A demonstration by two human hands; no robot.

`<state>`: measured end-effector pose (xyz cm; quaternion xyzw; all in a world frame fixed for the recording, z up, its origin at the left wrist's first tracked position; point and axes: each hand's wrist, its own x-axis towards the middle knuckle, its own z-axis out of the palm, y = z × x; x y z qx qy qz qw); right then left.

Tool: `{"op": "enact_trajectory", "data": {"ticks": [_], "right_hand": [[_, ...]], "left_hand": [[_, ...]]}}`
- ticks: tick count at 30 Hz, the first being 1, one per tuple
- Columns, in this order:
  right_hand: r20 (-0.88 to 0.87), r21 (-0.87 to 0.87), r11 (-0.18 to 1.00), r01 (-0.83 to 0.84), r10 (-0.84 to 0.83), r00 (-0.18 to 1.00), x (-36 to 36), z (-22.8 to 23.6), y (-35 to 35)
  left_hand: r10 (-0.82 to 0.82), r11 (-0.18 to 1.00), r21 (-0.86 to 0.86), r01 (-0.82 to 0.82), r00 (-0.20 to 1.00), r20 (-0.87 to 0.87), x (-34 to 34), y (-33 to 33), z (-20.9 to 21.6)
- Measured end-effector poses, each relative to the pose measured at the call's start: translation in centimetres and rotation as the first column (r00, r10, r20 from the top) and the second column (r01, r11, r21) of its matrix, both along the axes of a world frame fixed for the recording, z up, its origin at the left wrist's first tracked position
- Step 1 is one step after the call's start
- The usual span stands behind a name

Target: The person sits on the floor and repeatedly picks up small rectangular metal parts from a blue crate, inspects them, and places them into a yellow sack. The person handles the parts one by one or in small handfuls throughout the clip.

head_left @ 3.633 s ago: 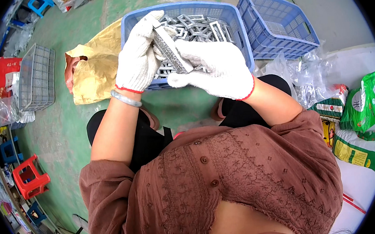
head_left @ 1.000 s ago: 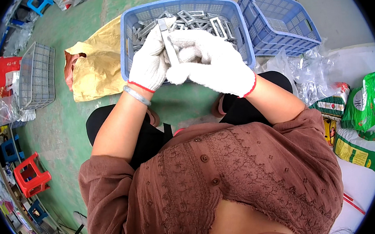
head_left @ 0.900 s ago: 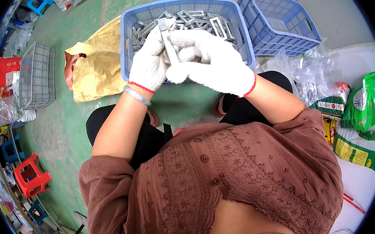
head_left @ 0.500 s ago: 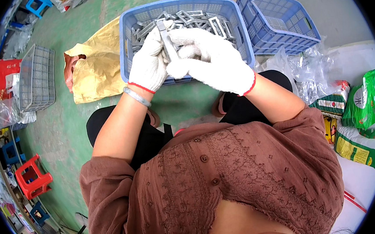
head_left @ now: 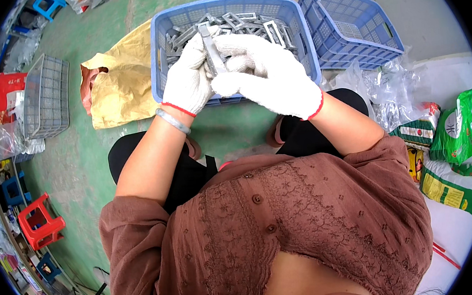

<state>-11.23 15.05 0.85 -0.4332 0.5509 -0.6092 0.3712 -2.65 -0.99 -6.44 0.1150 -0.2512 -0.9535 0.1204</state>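
Both of my hands wear white knitted gloves with red cuffs and meet over the near part of a blue plastic crate (head_left: 158,59). Between them is a long, narrow grey metal piece (head_left: 212,50), standing slightly tilted, its far end up. My left hand (head_left: 187,85) is closed around its left side. My right hand (head_left: 275,78) grips it from the right, the thumb at its near end and the fingers curled behind. Glove fingers hide part of the piece. Many grey rectangular metal frames (head_left: 231,21) lie jumbled in the crate beyond my hands.
Stacked blue crates (head_left: 321,30) stand right of the full one. Crumpled brown paper (head_left: 123,87) lies to its left. Farther left are a grey mesh crate (head_left: 46,98) and a red stool (head_left: 41,222). Clear plastic bags (head_left: 390,94) and green packages (head_left: 455,127) sit at right.
My hands stay in nearly the same place with the metal piece between them. The piece and the right thumb have shifted very slightly.
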Motion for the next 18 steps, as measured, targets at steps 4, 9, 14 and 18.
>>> {"op": "enact_trajectory", "data": {"ticks": [4, 9, 14, 18], "right_hand": [[-0.037, 0.010, 1.000, 0.002, -0.002, 0.999, -0.2, -0.1, 0.0], [-0.007, -0.007, 1.000, 0.010, -0.010, 1.000, -0.1, -0.4, 0.0], [-0.002, -0.004, 1.000, 0.014, -0.014, 1.000, -0.4, -0.6, 0.1], [0.040, 0.011, 1.000, 0.012, -0.012, 0.999, -0.4, -0.2, 0.4]], "left_hand": [[0.003, 0.999, -0.042, -0.002, 1.000, 0.017, -0.2, -0.2, -0.5], [-0.013, 0.999, -0.030, 0.013, 1.000, -0.001, -0.2, -0.2, -0.4], [-0.016, 0.999, -0.046, 0.016, 1.000, 0.004, -0.1, 0.6, 1.2], [0.023, 0.997, -0.080, -0.023, 1.000, 0.003, -0.2, -0.5, -1.1]]}}
